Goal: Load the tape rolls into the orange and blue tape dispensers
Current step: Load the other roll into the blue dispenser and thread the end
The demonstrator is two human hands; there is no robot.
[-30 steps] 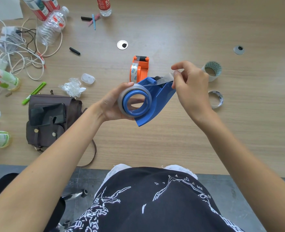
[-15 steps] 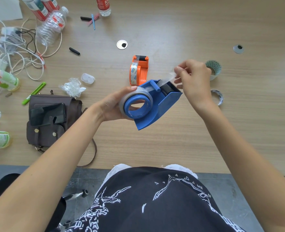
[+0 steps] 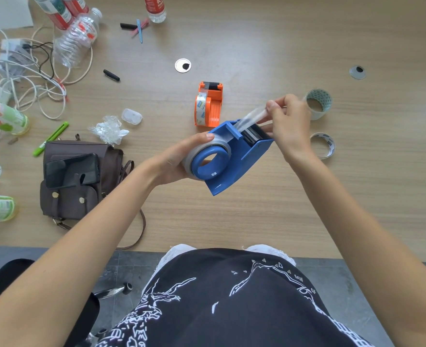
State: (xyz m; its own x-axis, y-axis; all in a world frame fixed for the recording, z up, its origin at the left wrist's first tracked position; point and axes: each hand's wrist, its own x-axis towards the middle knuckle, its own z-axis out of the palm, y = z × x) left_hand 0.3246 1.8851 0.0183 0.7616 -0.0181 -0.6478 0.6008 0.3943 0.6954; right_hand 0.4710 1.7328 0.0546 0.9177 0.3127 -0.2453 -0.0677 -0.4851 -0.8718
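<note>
Right hand (image 3: pixel 288 123) has lifted the tape end (image 3: pixel 250 117) higher, pinching it; left hand (image 3: pixel 179 159) grips the roll on the blue dispenser (image 3: pixel 242 156).

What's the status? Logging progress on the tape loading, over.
Left hand grips blue dispenser, roll seated. Right hand pinches tape end above the cutter. Orange dispenser on table, loaded. Nothing in the way.

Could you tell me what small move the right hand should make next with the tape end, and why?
Probably lower the tape strip onto the toothed cutter at the front of the blue dispenser. The right hand pinches the strip, lifted above the roller, while the left hand grips the dispenser by the tape roll, which already sits on its hub.
</note>
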